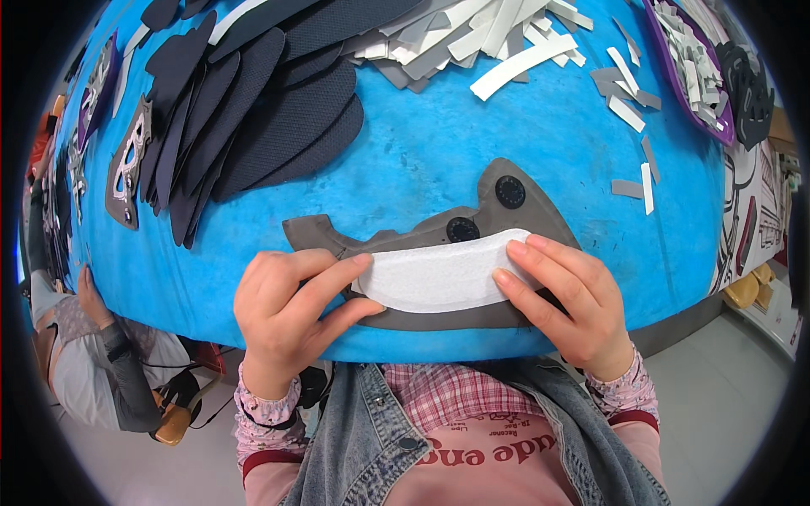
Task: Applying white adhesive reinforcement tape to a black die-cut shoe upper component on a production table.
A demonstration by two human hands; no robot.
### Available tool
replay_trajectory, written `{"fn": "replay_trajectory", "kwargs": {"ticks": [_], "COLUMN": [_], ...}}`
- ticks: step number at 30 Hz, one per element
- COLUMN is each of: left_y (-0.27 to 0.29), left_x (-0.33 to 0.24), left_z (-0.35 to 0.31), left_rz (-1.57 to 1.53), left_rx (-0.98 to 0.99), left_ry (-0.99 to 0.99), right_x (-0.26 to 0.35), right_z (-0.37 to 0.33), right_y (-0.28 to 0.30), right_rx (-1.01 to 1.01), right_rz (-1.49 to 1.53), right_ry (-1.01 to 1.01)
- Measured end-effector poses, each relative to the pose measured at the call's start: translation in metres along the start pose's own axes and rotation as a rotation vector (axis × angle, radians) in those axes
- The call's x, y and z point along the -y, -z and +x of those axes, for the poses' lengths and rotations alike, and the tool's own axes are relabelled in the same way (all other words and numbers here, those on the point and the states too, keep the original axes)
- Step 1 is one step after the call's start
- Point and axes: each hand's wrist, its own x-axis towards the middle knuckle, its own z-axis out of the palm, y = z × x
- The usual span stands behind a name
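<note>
A curved white strip of padding [434, 271] is stretched between my hands, over a flat grey shaped piece [515, 316] that looks like a shoe upper. My left hand [287, 308] is closed in a pinch on the strip's left end. At the right end, the fingertips and thumb of my right hand [578, 299] grip the strip too. The grey piece lies along the table's near edge, partly under the strip and my fingers. Two black round discs sit on it, one at its upper right [510, 192] and another [461, 228] just above the strip.
Dark textured pieces [278, 126] are fanned out at the far left of the blue-covered table [422, 143]. White and grey strips [506, 51] lie heaped at the back. More strips fill a purple tray [717, 126] at the far right. Another person's hand [94, 297] rests at the left edge.
</note>
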Motion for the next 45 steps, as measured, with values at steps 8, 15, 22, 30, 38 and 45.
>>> {"fn": "replay_trajectory", "kwargs": {"ticks": [8,15,22,30,38,45], "left_y": [-0.003,0.000,-0.003,-0.001,0.001,-0.021], "left_x": [-0.001,0.001,-0.003,0.001,-0.037,-0.063], "left_z": [-0.003,-0.002,-0.001,-0.012,-0.011,-0.006], "left_rz": [-0.039,0.003,0.048,-0.031,-0.125,-0.114], "left_rx": [-0.023,0.004,-0.034,-0.022,0.125,0.416], "left_ry": [0.072,-0.006,-0.014,0.001,-0.143,-0.051], "right_x": [0.000,0.000,0.006,0.018,0.016,0.016], "right_z": [0.001,0.001,-0.001,0.001,0.001,0.001], "right_y": [-0.001,0.002,0.005,0.002,0.003,0.005], "right_rx": [-0.007,0.030,0.103,0.163,0.157,0.170], "right_rz": [-0.007,0.001,-0.008,-0.037,-0.039,-0.032], "right_ry": [0.013,0.000,-0.022,-0.079,-0.068,-0.074]}}
